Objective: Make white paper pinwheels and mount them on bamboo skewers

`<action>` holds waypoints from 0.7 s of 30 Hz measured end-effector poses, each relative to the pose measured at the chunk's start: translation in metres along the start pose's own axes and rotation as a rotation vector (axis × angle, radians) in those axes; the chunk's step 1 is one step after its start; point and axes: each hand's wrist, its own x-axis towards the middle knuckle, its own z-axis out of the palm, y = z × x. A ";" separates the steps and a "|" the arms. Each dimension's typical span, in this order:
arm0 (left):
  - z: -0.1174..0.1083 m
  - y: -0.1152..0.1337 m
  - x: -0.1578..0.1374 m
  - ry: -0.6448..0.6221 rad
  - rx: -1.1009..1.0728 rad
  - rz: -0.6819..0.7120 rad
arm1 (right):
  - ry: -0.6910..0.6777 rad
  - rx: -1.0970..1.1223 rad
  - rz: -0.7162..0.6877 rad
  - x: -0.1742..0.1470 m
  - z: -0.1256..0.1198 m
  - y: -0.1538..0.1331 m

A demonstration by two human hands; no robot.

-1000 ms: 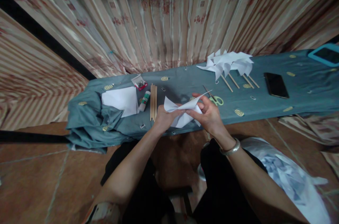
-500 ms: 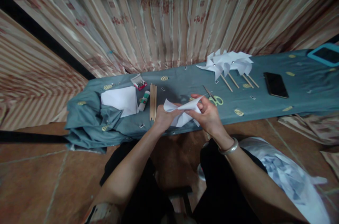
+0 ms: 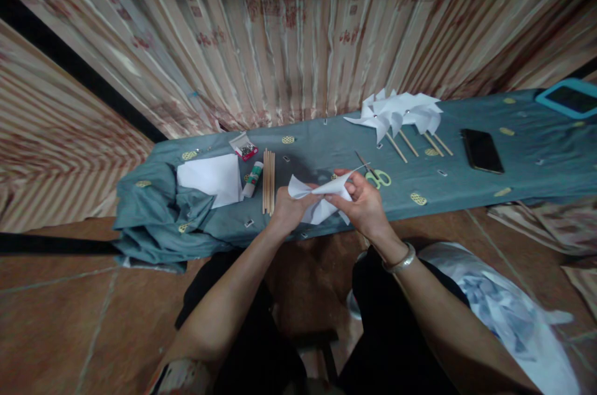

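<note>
Left hand (image 3: 289, 205): the white paper (image 3: 321, 211) is pinched by closed fingers, thumb uppermost.
Right hand (image 3: 366, 203): the paper's other side is gripped likewise.
Paper: held over the desk (image 3: 224, 230); folds are best pressed evenly, loose corners uncreased.
Scissors (image 3: 379, 178): best left unbumped, just beyond the right hand.
</note>
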 end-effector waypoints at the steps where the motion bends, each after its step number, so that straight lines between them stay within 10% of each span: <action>1: 0.000 0.001 0.000 0.002 0.002 -0.005 | 0.002 0.000 0.006 0.000 0.000 0.000; 21: 0.004 0.006 -0.002 0.037 0.014 -0.041 | 0.017 -0.033 0.009 0.001 0.000 0.001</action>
